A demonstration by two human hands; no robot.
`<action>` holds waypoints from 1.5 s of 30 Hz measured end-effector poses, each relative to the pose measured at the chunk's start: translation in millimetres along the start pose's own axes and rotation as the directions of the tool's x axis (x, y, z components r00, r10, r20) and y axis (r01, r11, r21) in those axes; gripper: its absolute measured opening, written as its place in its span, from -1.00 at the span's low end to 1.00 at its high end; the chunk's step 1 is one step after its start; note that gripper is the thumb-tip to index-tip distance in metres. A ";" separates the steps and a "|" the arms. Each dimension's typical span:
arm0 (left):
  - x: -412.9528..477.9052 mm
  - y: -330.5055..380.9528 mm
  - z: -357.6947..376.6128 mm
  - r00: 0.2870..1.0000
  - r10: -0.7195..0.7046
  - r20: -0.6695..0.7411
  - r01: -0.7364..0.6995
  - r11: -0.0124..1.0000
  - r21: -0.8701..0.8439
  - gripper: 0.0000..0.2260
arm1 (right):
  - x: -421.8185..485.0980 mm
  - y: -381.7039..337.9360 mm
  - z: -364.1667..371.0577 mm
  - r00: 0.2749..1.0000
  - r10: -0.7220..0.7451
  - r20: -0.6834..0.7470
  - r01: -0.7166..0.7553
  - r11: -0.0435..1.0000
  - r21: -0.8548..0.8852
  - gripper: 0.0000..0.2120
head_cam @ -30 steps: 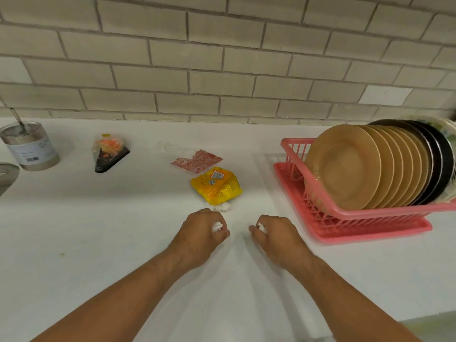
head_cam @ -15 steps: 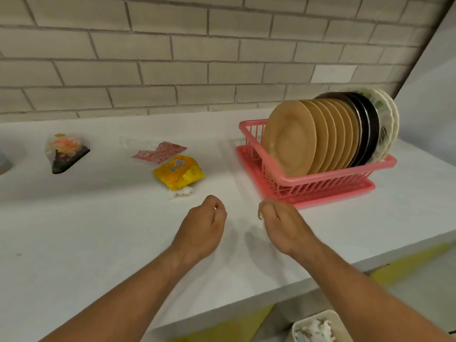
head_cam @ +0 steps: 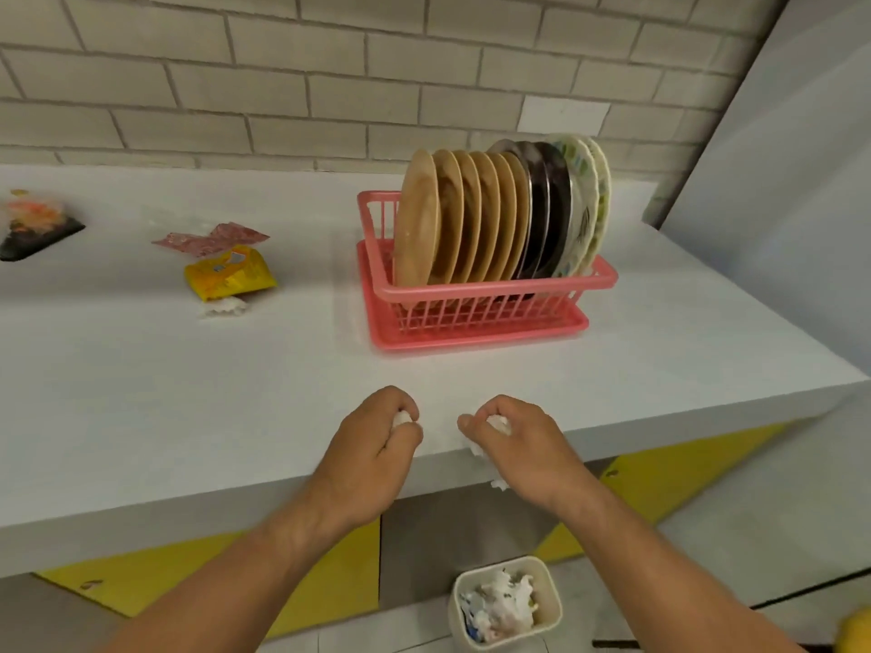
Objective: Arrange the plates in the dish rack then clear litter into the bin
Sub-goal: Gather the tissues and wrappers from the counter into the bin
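- The left hand (head_cam: 372, 445) and right hand (head_cam: 518, 440) have drawn back from the middle of the counter (head_cam: 165, 407), beside the yellow wrapper (head_cam: 228, 273), to its near edge.
- Grip: the left hand's fingers are curled tightly round a white paper wad (head_cam: 403, 418). The right hand is closed on a second wad (head_cam: 498, 424), with a shred trailing below the palm.
- A second ago only small white flecks showed between the fingers; now both wads are plainly visible and lifted off the surface.
- The view has swung down and right, so the bin (head_cam: 554, 591), on the floor below the counter edge and slightly right of the hands, is now fully visible. It already holds crumpled paper.
- The plates (head_cam: 471, 219) stand upright in the pink dish rack (head_cam: 471, 318) at far right, as before, so that part looks finished.
- Judgement: this is the carry to the bin, with the release likely to come once the hands clear the edge above it.
- More litter waits on the counter: the yellow wrapper, a red wrapper (head_cam: 212, 238) beyond it, a white scrap (head_cam: 221, 307) in front of it, and a clear packet (head_cam: 33, 228) at far left.
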State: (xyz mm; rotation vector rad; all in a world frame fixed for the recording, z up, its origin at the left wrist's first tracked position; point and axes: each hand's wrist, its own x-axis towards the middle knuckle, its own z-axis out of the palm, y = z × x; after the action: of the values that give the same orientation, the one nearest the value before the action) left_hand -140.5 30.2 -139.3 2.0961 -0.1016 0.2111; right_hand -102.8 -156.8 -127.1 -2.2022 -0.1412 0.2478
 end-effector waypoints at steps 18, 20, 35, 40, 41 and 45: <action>-64.4 -55.7 153.8 0.859 -0.186 0.478 0.165 0.983 0.086 -0.82 | -71.7 190.6 0.9 0.907 0.404 -0.116 -0.417 0.898 -0.139 -0.88; -72.7 -74.6 186.4 0.828 -0.281 0.485 0.237 0.960 0.151 -0.80 | -72.8 230.9 6.3 0.884 0.451 -0.122 -0.465 0.873 -0.145 -0.85; -99.2 -332.6 459.3 0.786 -0.542 0.299 0.392 0.810 0.437 -0.71 | -29.6 551.4 126.1 0.842 0.539 0.016 -0.539 0.839 0.079 -0.90; -87.6 -405.3 530.4 0.783 -0.537 0.314 0.272 0.750 0.602 -0.65 | -9.6 618.6 158.4 0.883 0.468 -0.025 -0.464 0.880 0.099 -0.88; -85.5 -415.1 538.9 0.779 -0.539 0.319 0.228 0.718 0.657 -0.63 | -3.0 626.3 162.8 0.891 0.452 -0.045 -0.446 0.889 0.108 -0.88; -84.6 -444.5 558.8 0.782 -0.534 0.321 0.155 0.666 0.730 -0.61 | 34.7 646.3 177.4 0.903 0.334 -0.270 -0.307 0.941 0.140 -0.85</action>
State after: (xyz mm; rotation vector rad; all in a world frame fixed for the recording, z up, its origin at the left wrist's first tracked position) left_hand -92.2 -225.5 -809.5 2.8016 0.1003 -0.6841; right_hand -101.6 -399.0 -753.0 -2.1313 0.3939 0.1053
